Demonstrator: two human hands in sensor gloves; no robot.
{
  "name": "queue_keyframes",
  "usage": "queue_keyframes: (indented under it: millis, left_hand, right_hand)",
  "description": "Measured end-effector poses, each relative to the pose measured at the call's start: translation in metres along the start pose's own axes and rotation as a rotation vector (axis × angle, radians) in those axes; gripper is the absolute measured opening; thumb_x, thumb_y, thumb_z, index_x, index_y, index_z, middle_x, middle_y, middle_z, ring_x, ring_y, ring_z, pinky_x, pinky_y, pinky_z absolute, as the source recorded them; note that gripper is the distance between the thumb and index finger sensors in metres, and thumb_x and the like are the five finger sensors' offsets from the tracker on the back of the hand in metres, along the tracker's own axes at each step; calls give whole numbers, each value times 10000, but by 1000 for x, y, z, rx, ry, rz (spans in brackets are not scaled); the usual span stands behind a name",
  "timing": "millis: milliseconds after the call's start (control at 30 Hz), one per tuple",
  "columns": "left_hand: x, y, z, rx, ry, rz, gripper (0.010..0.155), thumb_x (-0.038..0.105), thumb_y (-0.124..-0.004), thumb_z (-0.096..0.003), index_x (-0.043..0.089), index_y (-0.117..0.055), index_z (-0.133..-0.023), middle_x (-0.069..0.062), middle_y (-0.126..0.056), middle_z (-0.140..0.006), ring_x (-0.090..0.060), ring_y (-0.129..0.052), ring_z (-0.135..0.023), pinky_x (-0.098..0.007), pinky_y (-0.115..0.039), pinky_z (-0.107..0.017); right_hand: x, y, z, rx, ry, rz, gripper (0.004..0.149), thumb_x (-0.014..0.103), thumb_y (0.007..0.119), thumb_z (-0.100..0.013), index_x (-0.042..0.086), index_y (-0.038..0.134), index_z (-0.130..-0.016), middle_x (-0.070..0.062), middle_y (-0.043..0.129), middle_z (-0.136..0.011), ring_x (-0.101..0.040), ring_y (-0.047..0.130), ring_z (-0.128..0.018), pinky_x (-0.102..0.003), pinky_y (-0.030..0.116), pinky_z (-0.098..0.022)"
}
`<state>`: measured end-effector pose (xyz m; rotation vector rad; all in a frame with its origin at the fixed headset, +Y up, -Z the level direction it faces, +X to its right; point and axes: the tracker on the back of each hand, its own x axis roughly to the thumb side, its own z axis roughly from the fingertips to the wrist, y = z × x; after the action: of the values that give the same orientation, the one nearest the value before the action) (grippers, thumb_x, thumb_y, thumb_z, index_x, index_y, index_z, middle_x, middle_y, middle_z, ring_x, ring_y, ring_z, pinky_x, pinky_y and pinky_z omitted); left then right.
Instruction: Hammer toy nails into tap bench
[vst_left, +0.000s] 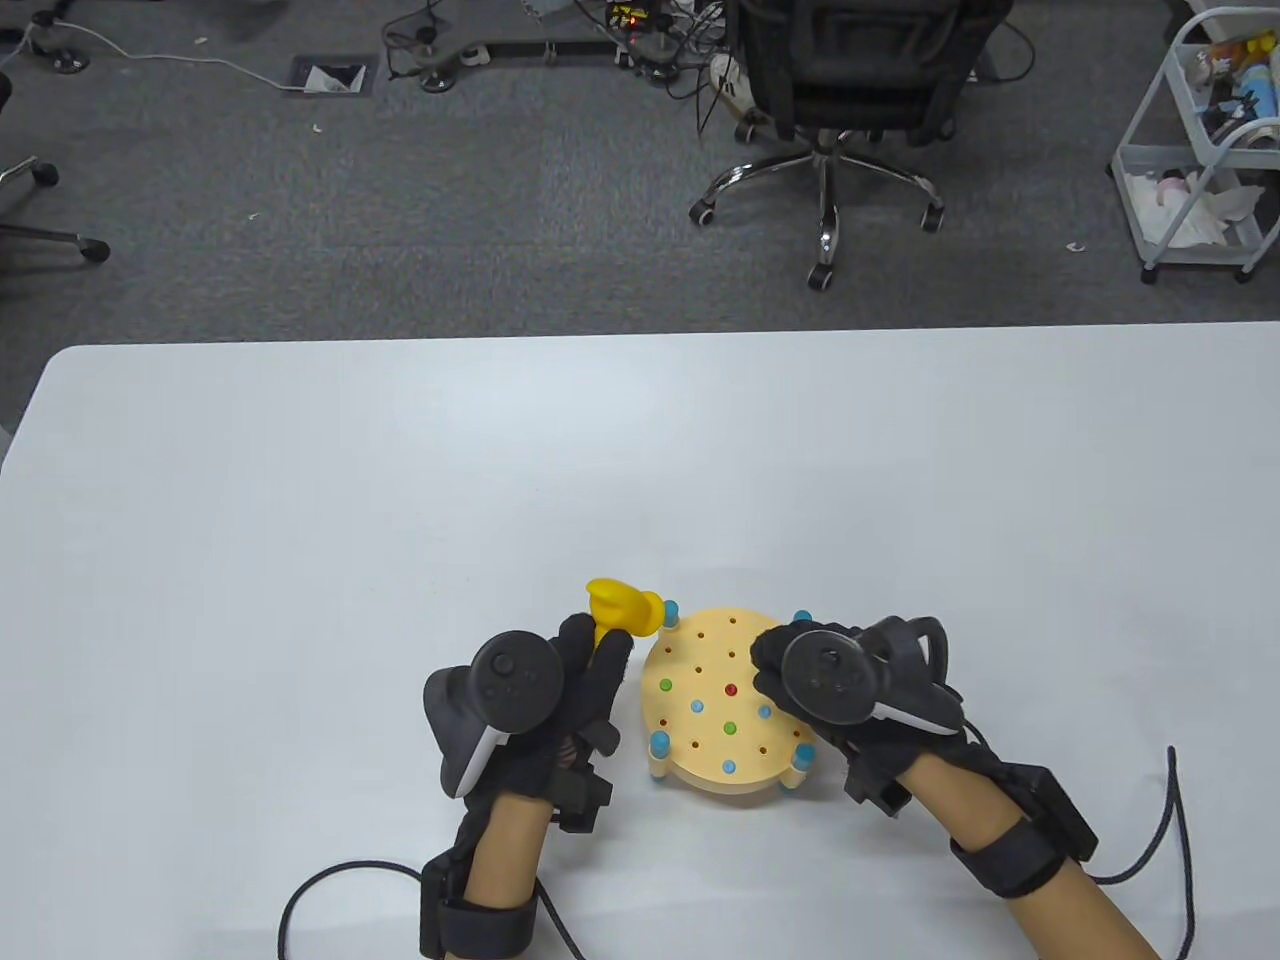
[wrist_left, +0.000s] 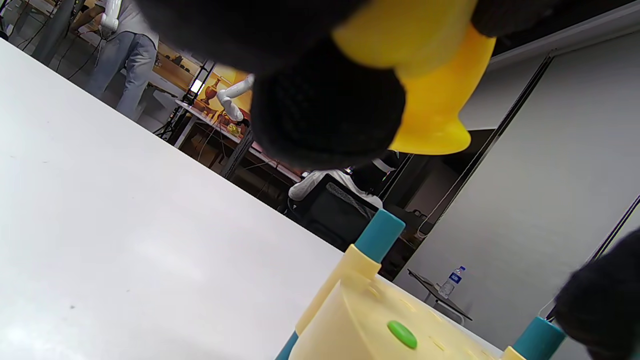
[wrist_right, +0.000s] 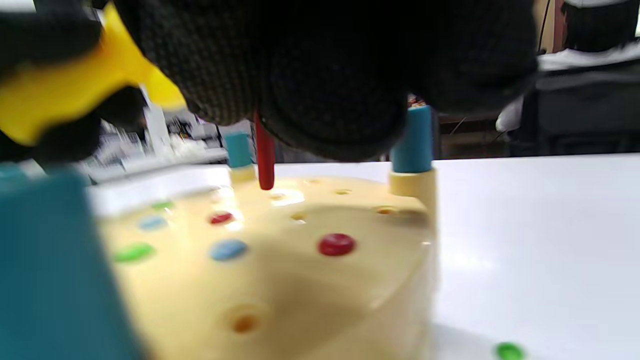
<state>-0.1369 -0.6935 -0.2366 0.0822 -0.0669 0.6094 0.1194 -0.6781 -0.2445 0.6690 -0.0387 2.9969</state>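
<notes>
A round cream tap bench (vst_left: 725, 700) with blue corner posts stands near the table's front edge, with several coloured nails driven flush into its top. My left hand (vst_left: 560, 690) grips a yellow toy hammer (vst_left: 625, 605), its head raised just left of the bench; the hammer also shows in the left wrist view (wrist_left: 430, 105). My right hand (vst_left: 800, 670) hovers over the bench's right side and pinches a red nail (wrist_right: 265, 160) upright, its tip at a hole in the bench top (wrist_right: 300, 260). The nail is hidden by the hand in the table view.
A loose green nail (wrist_right: 510, 351) lies on the white table (vst_left: 300, 550) beside the bench. Glove cables trail off the front edge. An office chair (vst_left: 830, 120) and a white cart (vst_left: 1200, 150) stand on the floor beyond the table.
</notes>
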Motion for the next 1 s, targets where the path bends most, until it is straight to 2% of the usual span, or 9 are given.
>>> queue_keyframes:
  millis: [67,267,600,867,1000]
  left_hand:
    - [0,0,0,-7,0,1,626,604,-605,-427,157,-828,-804,-113,-1051,-368,-179,-931,27,-308,-792,-9]
    - [1,-1,-1,-19,-2,-6,627,605,-605,-427,157,-828,-804,-113,-1052,-368,-179,-932,27,-308,-792,-9]
    - [6,-5,-1,-34,-24,-38,628,605,-604,-427,155,-829,-803,-113,-1052,-366,-179,-932,27,-308,-793,-8]
    - [7,-6,-1,-40,-26,-48,627,604,-605,-428,155,-829,-804,-113,-1052,-367,-180,-932,27,-309,-793,-8]
    - [7,-7,-1,-45,-28,-52,628,604,-604,-428,154,-829,-804,-113,-1052,-367,-179,-932,27,-308,-793,-8]
  right_hand:
    - [5,1,-5,13,-6,57,409,370,795,-406,202,828,-778,-45,958,-609,-75,997,-315,-287,892,-293]
    - [6,9,-12,27,5,64,409,366,796,-406,197,829,-777,-50,956,-607,-78,993,-311,-288,889,-288]
    - [8,9,-13,34,10,66,410,366,800,-403,192,835,-772,-50,961,-598,-76,993,-300,-285,889,-277]
    - [12,11,-15,84,23,97,407,361,800,-407,183,839,-771,-56,966,-594,-78,996,-293,-286,891,-271]
    - [10,13,-16,91,69,63,409,363,794,-411,196,834,-782,-59,954,-606,-89,990,-313,-298,884,-289]
